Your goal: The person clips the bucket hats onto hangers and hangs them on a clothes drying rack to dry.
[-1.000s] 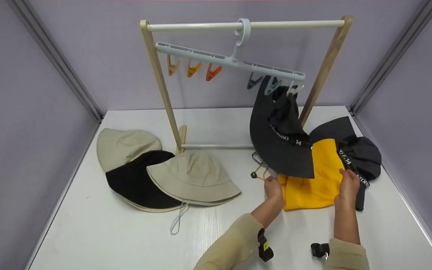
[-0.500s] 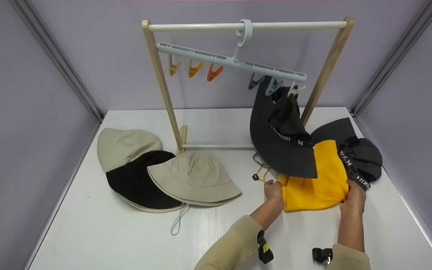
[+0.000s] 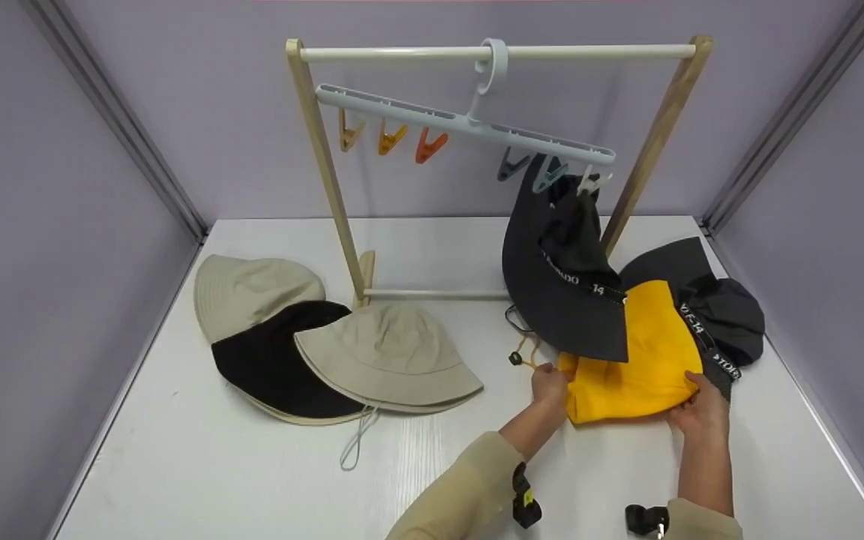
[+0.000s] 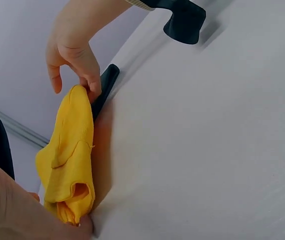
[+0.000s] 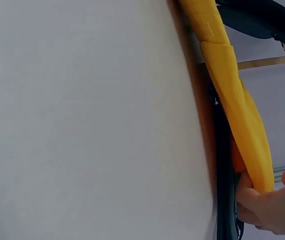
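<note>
A soft yellow hat (image 3: 634, 382) lies on the table's right side, partly under the dark brim of a hanging cap (image 3: 563, 300). My left hand (image 3: 550, 386) holds the yellow hat's left end, beside an orange cord with a black toggle (image 3: 516, 358). My right hand (image 3: 702, 409) holds the hat's right edge, thumb on top and other fingers beneath. In the left wrist view the yellow hat (image 4: 75, 135) is stretched between both hands, with an opening in the folded cloth near my left hand. The right wrist view shows my right hand (image 5: 270, 205) at the hat's end.
A second dark cap (image 3: 732, 315) lies behind the yellow hat. Above stands a wooden rack (image 3: 661, 127), whose tilted clip hanger (image 3: 417, 116) carries the dark cap on its lower right side. Beige bucket hats (image 3: 391, 352) and a black-lined one (image 3: 282, 364) lie at left.
My right hand has moved down along the yellow hat's right edge and turned, fingers now beneath it. The hat's right side has rounded out. My left hand has barely moved.
</note>
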A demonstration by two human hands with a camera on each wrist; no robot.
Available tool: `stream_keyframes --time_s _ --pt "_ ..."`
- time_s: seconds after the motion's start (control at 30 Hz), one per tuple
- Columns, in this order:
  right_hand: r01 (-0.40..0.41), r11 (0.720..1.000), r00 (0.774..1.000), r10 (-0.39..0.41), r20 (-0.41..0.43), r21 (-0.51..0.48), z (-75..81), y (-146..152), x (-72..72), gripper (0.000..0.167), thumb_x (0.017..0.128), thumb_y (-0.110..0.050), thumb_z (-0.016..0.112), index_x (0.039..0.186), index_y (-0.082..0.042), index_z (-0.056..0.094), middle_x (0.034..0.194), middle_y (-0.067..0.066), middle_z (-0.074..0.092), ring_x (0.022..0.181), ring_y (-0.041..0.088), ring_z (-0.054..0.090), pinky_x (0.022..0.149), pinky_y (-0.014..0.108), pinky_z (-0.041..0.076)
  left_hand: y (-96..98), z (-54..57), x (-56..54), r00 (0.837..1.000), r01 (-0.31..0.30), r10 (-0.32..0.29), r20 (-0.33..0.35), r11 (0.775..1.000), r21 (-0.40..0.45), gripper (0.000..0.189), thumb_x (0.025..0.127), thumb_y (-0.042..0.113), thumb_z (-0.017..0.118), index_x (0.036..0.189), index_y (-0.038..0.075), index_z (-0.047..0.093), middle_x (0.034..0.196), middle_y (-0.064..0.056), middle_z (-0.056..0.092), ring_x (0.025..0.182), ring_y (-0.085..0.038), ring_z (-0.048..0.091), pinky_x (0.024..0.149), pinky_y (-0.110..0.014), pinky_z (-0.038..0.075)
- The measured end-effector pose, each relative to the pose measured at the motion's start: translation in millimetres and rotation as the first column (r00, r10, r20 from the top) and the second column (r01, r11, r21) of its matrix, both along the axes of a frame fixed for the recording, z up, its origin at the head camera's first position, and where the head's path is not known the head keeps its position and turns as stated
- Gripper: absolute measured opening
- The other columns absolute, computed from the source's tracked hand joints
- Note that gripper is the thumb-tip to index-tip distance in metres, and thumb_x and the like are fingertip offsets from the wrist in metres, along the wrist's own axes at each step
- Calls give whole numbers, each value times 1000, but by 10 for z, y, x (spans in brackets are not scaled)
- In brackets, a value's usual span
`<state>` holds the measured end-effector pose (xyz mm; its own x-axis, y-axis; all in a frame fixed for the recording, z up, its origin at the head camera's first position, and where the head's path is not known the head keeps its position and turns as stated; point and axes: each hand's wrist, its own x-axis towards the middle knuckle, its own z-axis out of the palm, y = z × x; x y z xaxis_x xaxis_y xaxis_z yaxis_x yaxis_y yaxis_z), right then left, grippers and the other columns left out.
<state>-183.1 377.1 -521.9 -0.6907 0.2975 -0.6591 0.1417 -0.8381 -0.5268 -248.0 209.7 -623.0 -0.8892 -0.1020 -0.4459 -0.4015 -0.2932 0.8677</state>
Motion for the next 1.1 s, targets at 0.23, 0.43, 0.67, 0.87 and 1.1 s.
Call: stream_keyframes --time_s 0.23,0.43,0.67,0.87,1.1 --pt "-25 996 999 23 -26 -88 -79 -103 4 69 92 -4 53 144 -28 15 124 -12 38 110 4 39 92 22 36 -217 898 334 993 21 -19 115 1000 -15 41 74 -11 49 115 -17 48 110 -22 52 83 -24 48 75 -30 42" --pt "-21 992 999 16 -38 -125 -91 -117 29 68 93 -5 52 144 -29 15 127 -12 37 113 4 38 95 23 34 -230 898 368 989 46 -51 139 998 38 18 77 -11 50 93 -7 55 69 -3 41 46 -6 24 44 -17 23" --pt "-12 989 999 4 -51 -148 -61 -159 58 70 92 -2 51 145 -29 14 131 -14 34 115 3 37 94 22 35 -10 204 141 997 69 -69 23 998 5 20 71 -9 55 91 -8 55 82 -11 50 63 -19 46 52 -28 40" --pt "7 992 999 -13 -44 -124 -5 -240 89 69 92 -4 54 144 -29 16 126 -12 38 110 3 41 88 22 40 -64 349 204 986 128 -135 95 989 77 35 76 -7 58 109 -10 47 96 -15 52 81 -24 51 72 -35 46" --pt "15 998 999 -12 -53 65 113 -372 127 67 91 -8 57 145 -19 19 123 -5 41 100 5 48 76 22 46 -277 1033 474 978 169 -180 109 980 102 30 80 -7 57 110 -7 50 91 -9 57 80 -21 54 76 -34 45"
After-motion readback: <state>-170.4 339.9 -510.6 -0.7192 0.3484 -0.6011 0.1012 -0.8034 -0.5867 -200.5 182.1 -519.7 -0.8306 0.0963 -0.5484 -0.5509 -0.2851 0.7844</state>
